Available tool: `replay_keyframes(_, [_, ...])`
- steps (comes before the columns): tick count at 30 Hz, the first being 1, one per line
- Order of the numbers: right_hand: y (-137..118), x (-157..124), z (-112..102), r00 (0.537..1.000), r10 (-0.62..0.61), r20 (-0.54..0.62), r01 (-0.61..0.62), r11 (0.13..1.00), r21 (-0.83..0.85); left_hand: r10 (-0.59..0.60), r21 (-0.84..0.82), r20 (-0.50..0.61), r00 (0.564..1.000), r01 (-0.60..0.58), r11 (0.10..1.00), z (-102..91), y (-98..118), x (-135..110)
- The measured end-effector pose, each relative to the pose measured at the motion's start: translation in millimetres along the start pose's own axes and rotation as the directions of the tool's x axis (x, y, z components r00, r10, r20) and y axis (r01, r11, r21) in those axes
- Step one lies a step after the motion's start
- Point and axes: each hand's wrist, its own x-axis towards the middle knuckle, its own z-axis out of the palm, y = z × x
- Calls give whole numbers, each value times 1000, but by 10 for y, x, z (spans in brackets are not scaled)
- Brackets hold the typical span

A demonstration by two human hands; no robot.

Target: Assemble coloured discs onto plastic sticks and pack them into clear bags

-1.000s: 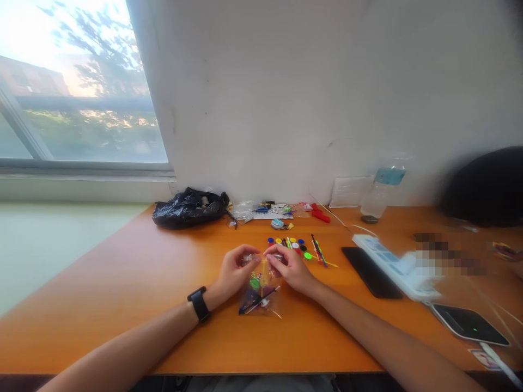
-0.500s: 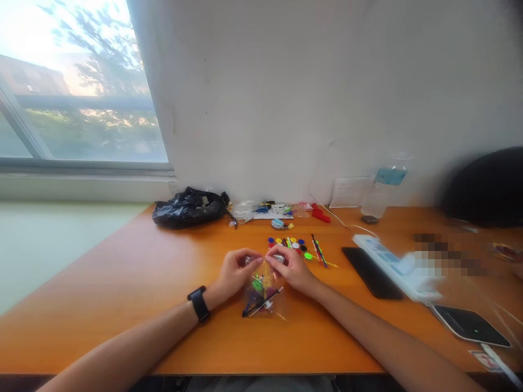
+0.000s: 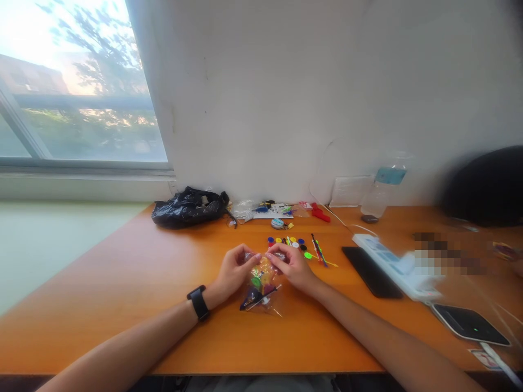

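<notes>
Between my hands hangs a clear plastic bag with small coloured pieces in it: a green one, yellow ones, dark ones and a thin white stick. My left hand pinches the bag's upper left edge between thumb and fingers. At the upper right edge, my right hand grips it the same way, close to the left. A black watch circles my left wrist. Just beyond my right hand lie several small round coloured pieces and thin coloured sticks.
A black plastic bag lies by the wall at the back left. On the right are a dark flat slab, a white power strip, a black-topped device and a clear bottle. A red object rests at the back.
The clear bag's lower end has swung slightly up and left, and its contents have shifted. Both hands stay almost in place, still pinching its top.
</notes>
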Motion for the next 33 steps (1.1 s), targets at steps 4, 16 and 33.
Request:
replay_keyframes(4, [21,5,0,1000,4,4,-4,1000,15,4,-19,5,1000,-4,1000,0,16,-6])
replay_keyframes(16, [60,28,-22,1000,15,14,-16,999,34,-23,-39,20,1000,23,999,7,83,-16])
replay_keyframes(33, [104,47,-44,999,36,17,-37,999,29,-3,-53,-4,1000,3,999,5,117,-4])
